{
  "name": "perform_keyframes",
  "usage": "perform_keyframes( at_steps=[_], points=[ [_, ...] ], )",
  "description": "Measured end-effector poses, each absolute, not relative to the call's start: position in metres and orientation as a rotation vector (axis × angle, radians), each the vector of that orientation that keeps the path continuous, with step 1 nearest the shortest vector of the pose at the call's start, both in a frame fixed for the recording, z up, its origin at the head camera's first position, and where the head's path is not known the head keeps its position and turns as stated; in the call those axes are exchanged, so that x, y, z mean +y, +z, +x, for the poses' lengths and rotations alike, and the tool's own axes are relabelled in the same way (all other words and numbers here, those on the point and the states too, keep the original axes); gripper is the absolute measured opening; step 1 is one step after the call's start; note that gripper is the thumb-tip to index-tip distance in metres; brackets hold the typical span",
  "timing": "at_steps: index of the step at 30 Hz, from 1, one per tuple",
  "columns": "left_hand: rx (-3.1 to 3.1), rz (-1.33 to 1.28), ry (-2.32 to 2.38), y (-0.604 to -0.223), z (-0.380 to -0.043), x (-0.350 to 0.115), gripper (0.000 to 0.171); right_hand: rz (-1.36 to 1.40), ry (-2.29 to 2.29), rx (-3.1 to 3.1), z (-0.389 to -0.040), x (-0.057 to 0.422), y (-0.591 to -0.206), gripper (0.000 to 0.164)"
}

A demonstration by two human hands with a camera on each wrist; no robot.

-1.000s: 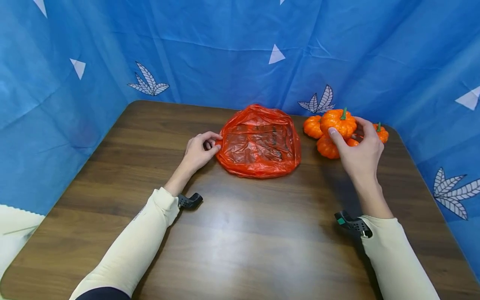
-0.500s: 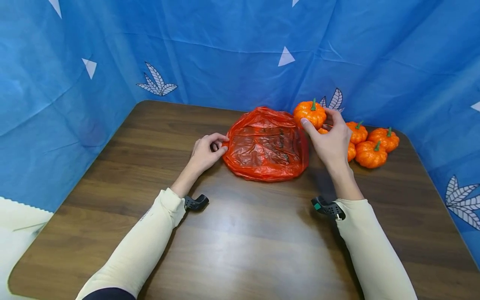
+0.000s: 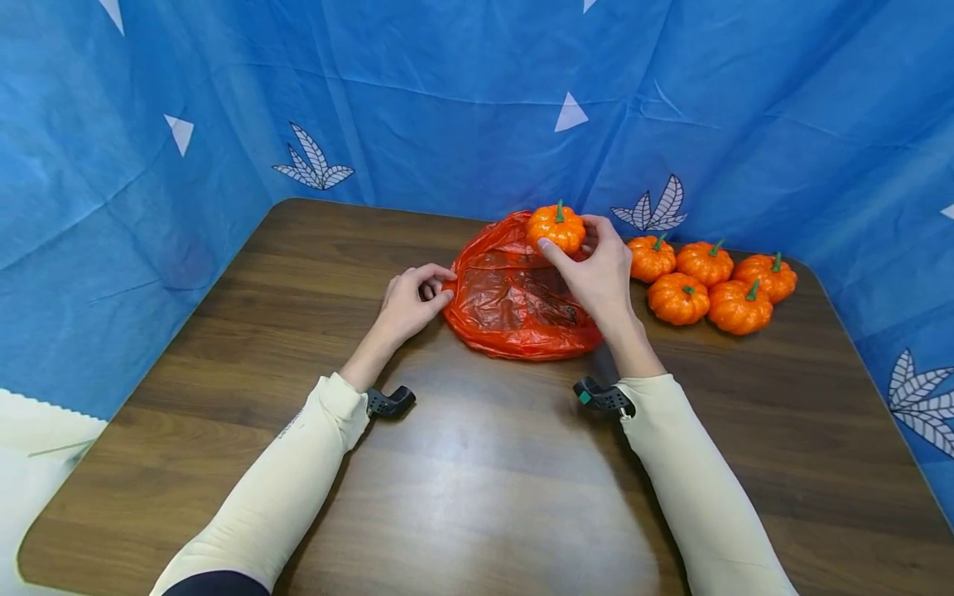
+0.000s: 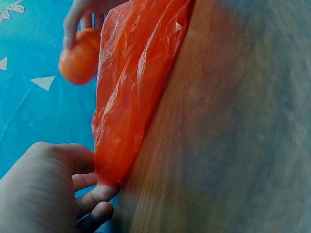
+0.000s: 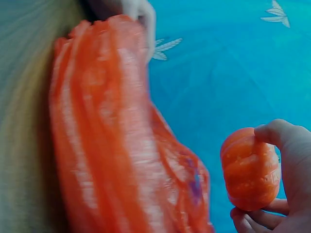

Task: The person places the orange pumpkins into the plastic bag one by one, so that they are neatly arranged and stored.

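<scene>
Left hand [image 3: 412,302]: thumb and fingers pinch the left edge of the red bag [image 3: 514,341], unchanged from half a second ago.
Red bag: lies on the table [image 3: 447,488], mouth facing up, in the same spot.
Held pumpkin [image 3: 556,229]: now over the bag's right rear part, stem up; earlier at its right rim.
Right hand [image 3: 605,269]: has moved left, thumb and fingers gripping the held pumpkin.
Pumpkin group [image 3: 704,266]: five on the table, none now covered by the right hand.

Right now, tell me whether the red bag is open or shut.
Open: in the head view, the red bag has its rim spread, inside showing.
</scene>
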State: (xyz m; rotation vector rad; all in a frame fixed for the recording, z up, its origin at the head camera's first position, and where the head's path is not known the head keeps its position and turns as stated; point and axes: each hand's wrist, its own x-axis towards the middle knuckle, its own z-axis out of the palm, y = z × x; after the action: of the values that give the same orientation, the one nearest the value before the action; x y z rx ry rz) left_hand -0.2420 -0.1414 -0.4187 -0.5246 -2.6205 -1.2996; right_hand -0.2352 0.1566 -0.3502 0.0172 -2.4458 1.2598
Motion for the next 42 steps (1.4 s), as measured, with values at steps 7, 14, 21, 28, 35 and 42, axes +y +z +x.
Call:
perform_keyframes(
  at_steps=[7, 14, 21, 28, 35, 42],
  points=[
    [-2.624, -0.528, -1.297, -0.418, -0.242, -0.141, 0.023, 0.022, 1.192, -2.566, -0.237, 0.147, -0.378, 0.079],
    [-2.633, -0.531, -1.291, -0.418, -0.241, -0.141, 0.021, 0.035, 1.121, -2.681, -0.235, 0.144, -0.395, 0.081],
    [-2.638, -0.530, -1.297, -0.419, -0.240, -0.141, 0.021, 0.055, 1.105, -2.683, -0.235, 0.145, -0.396, 0.081],
    [-2.637, -0.510, -1.290, -0.419, -0.240, -0.142, 0.021, 0.087, 1.092, -2.654, -0.240, 0.143, -0.396, 0.079],
    [-2.636, -0.508, -1.298, -0.419, -0.240, -0.142, 0.021, 0.003, 1.120, -2.603, -0.242, 0.142, -0.395, 0.070],
    [-2.640, -0.512, -1.298, -0.418, -0.240, -0.141, 0.021, 0.001, 1.128, -2.619, -0.242, 0.145, -0.395, 0.057]
  ],
)
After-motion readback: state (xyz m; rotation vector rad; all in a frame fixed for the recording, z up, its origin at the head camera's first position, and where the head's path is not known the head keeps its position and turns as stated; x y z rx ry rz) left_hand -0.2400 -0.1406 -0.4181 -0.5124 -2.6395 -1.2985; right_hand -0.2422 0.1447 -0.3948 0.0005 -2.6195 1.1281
